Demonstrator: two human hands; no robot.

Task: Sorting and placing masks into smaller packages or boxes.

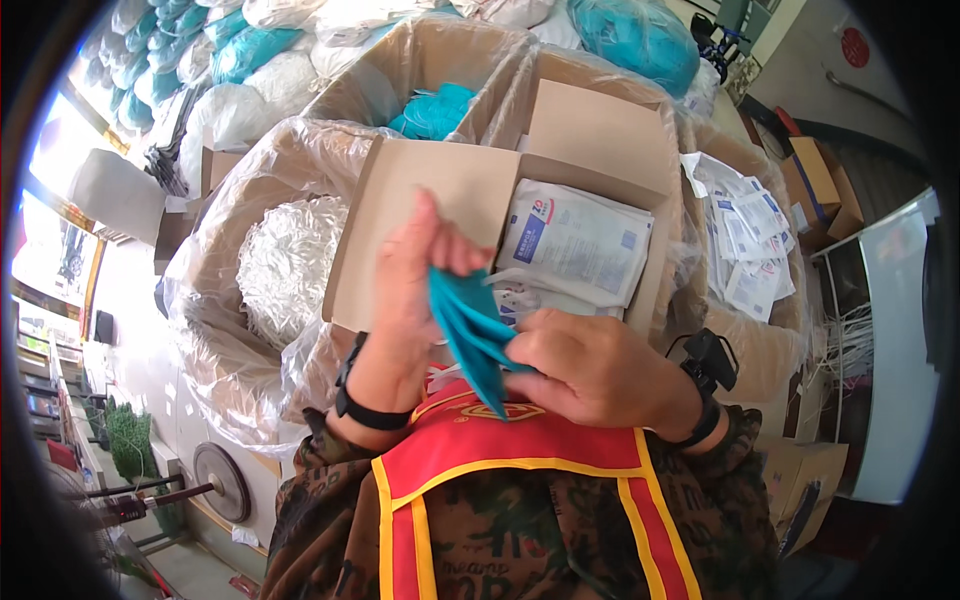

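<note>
A small stack of folded teal fabric pieces, fanned in layers and looking like folded face masks, is held up in front of my chest. My left hand, slightly blurred, has its fingers curled against the upper end, thumb raised. Lower right, my right hand pinches the stack's edge between thumb and fingers. Just beyond my hands stands an open cardboard box, flaps spread. Inside it lie flat white packets with blue and red print; my hands partly hide the nearer ones.
Left is a plastic-lined bin of white strips. A far bin holds teal pieces; another at right holds loose white packets. Filled bags pile up at the back. A round-based stand is at lower left.
</note>
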